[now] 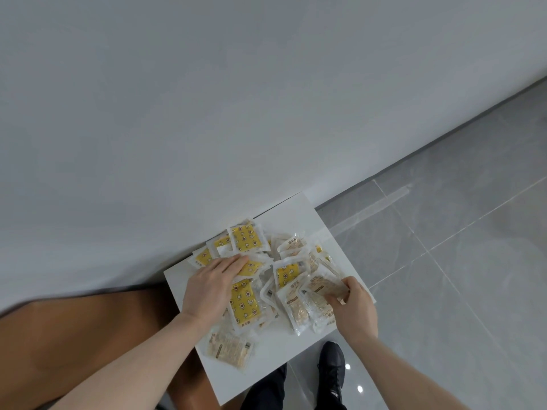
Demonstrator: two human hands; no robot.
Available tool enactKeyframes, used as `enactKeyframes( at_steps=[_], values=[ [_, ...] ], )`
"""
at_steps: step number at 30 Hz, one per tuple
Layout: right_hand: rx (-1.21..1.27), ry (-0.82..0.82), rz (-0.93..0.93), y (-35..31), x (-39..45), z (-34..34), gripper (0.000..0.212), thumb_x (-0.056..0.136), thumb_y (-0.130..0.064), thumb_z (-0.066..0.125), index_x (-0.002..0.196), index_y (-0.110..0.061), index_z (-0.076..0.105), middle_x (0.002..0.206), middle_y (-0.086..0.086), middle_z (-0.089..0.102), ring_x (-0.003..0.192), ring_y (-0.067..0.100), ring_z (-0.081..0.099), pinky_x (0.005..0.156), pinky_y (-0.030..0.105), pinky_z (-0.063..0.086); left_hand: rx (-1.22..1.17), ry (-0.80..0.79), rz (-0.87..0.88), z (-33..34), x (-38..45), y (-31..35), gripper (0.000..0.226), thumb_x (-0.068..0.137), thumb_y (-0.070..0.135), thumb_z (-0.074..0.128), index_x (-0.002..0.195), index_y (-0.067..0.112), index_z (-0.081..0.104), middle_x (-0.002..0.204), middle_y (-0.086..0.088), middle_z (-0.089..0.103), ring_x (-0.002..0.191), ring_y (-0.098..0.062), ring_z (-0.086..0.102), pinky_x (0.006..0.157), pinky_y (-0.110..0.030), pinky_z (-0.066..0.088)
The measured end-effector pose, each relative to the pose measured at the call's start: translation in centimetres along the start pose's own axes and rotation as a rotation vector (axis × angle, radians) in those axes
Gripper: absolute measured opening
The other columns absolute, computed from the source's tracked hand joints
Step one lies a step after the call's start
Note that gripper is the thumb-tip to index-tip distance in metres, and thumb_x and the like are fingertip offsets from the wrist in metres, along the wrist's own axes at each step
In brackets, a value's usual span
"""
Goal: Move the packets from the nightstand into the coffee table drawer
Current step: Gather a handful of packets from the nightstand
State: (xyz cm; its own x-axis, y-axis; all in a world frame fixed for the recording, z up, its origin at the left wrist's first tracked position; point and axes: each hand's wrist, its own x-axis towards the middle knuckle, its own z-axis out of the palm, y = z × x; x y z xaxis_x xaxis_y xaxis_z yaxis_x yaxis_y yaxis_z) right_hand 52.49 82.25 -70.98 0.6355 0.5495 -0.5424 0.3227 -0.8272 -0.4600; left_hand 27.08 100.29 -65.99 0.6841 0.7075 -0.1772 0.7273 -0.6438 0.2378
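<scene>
Several small packets, some yellow with star prints and some clear with beige contents, lie in a loose heap on the white nightstand. My left hand lies flat on the yellow packets at the heap's left side, fingers straight. My right hand pinches a clear beige packet at the heap's right edge, thumb and fingers curled round it. The coffee table drawer is not in view.
A white wall runs behind the nightstand. A brown bed surface lies to the left. Grey tiled floor spreads to the right. My black shoes stand at the nightstand's front edge.
</scene>
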Motion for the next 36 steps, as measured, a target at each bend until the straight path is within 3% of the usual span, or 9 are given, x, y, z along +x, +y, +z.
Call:
enactKeyframes(
  at_steps=[3,6,11,16,20,24,27,31,36],
  values=[
    [0.035,0.008,-0.019,-0.1,-0.4,-0.5,0.022,0.088,-0.027,0.077,0.093,-0.028,0.056,0.087,-0.010,0.060,0.076,0.009,0.056,0.059,0.027,0.043,-0.053,0.067,0.008,-0.8,-0.7,-0.3,0.064,0.079,0.004,0.081,0.136,0.028,0.066,0.127,0.012,0.071,0.112,-0.012,0.069,0.082,-0.031,0.062],
    [0.093,-0.008,-0.012,-0.1,-0.9,-1.0,0.019,0.089,-0.022,0.077,0.091,-0.026,0.058,0.081,-0.009,0.061,0.074,0.011,0.057,0.060,0.030,0.044,-0.092,0.119,0.015,-1.3,-1.7,-0.5,0.063,0.079,0.001,0.078,0.135,0.026,0.066,0.126,0.010,0.071,0.112,-0.015,0.069,0.089,-0.034,0.061],
    [0.143,-0.107,-0.002,0.4,-2.1,-1.8,0.021,0.091,-0.025,0.076,0.085,-0.025,0.056,0.077,-0.003,0.061,0.071,0.018,0.057,0.062,0.030,0.046,-0.133,0.185,-0.029,-2.9,-3.7,-0.1,0.049,0.091,0.016,0.043,0.132,0.025,0.068,0.121,0.013,0.072,0.106,-0.009,0.067,0.077,-0.027,0.062],
    [0.191,-0.121,0.031,1.1,-3.3,-2.8,0.015,0.091,-0.025,0.076,0.094,-0.024,0.062,0.079,-0.004,0.063,0.070,0.015,0.056,0.060,0.025,0.045,-0.363,0.188,-0.353,-4.0,-5.2,0.9,0.026,0.103,0.019,0.049,0.116,0.021,0.071,0.087,0.007,0.071,0.076,-0.013,0.070,0.061,-0.030,0.057],
    [0.231,-0.137,0.060,1.4,-4.0,-2.7,0.015,0.093,-0.023,0.075,0.104,-0.024,0.067,0.087,-0.011,0.069,0.077,0.012,0.064,0.060,0.019,0.045,-0.717,0.234,-0.663,-4.3,-5.7,1.9,0.017,0.103,0.020,0.057,0.114,0.017,0.070,0.096,0.015,0.070,0.087,0.002,0.066,0.074,-0.022,0.051],
    [0.232,-0.137,0.077,0.8,-4.4,-2.1,0.041,0.092,-0.026,0.076,0.131,-0.025,0.062,0.094,-0.014,0.067,0.080,0.004,0.063,0.063,0.015,0.044,-0.969,0.271,-0.826,-4.3,-6.2,2.7,0.012,0.103,0.022,0.059,0.107,0.029,0.068,0.103,0.012,0.072,0.097,-0.004,0.068,0.077,-0.025,0.052],
    [0.202,-0.153,0.093,0.1,-4.1,-1.7,0.055,0.093,-0.025,0.074,0.144,-0.026,0.054,0.104,-0.010,0.068,0.085,0.009,0.064,0.066,0.018,0.048,-1.025,0.235,-0.844,-4.2,-6.7,3.2,0.015,0.103,0.024,0.060,0.099,0.038,0.065,0.102,0.009,0.074,0.096,-0.009,0.071,0.079,-0.029,0.056],
    [0.151,-0.145,0.116,-0.5,-3.2,-1.1,0.057,0.093,-0.026,0.073,0.146,-0.027,0.053,0.125,-0.001,0.071,0.092,0.013,0.061,0.073,0.025,0.049,-1.041,0.193,-0.819,-4.4,-7.1,3.6,0.016,0.103,0.023,0.059,0.113,0.033,0.066,0.104,0.012,0.075,0.094,-0.003,0.073,0.071,-0.018,0.057],
    [0.200,-0.110,0.115,-0.9,-3.9,-0.8,0.034,0.093,-0.026,0.073,0.126,-0.023,0.067,0.106,-0.010,0.072,0.086,0.012,0.066,0.072,0.028,0.053,-1.014,0.167,-0.806,-5.2,-7.2,3.5,0.017,0.103,0.025,0.059,0.117,0.030,0.067,0.105,0.010,0.076,0.095,-0.005,0.074,0.072,-0.019,0.057]
  ],
)
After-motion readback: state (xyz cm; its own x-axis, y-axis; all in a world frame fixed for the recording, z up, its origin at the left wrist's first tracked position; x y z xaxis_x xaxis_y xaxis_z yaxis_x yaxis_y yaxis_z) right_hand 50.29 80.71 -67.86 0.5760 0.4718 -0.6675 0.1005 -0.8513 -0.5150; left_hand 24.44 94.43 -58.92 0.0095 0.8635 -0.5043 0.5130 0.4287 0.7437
